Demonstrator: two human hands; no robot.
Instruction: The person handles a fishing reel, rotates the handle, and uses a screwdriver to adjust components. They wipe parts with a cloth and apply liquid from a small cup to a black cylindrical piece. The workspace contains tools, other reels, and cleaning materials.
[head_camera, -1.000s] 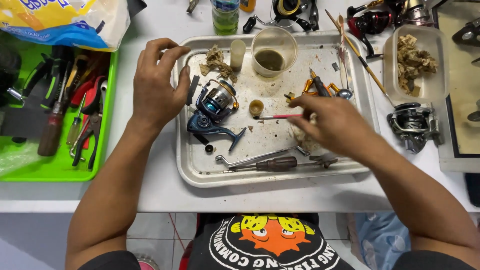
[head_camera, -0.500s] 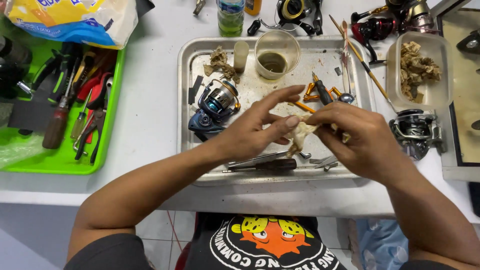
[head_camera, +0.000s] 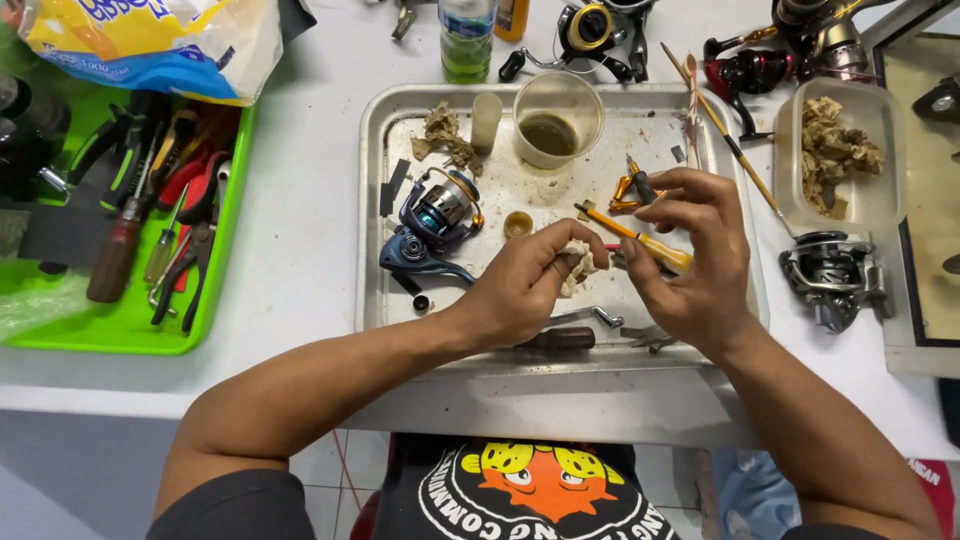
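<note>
Hands (head_camera: 530, 285) over tray (head_camera: 372, 200), reel (head_camera: 432, 225) beside

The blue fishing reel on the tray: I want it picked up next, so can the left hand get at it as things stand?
Probably yes: the blue fishing reel lies uncovered beside the left hand, though its fingers pinch a crumpled wad.

The person is wearing a black T-shirt (head_camera: 520, 500) with short sleeves and a yellow-orange cartoon print; both forearms are bare.

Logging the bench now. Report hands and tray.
Left hand pinching a wad of tissue. Right hand beside it, fingers curled, holding nothing visible. Blue reel lies untouched on tray.
</note>
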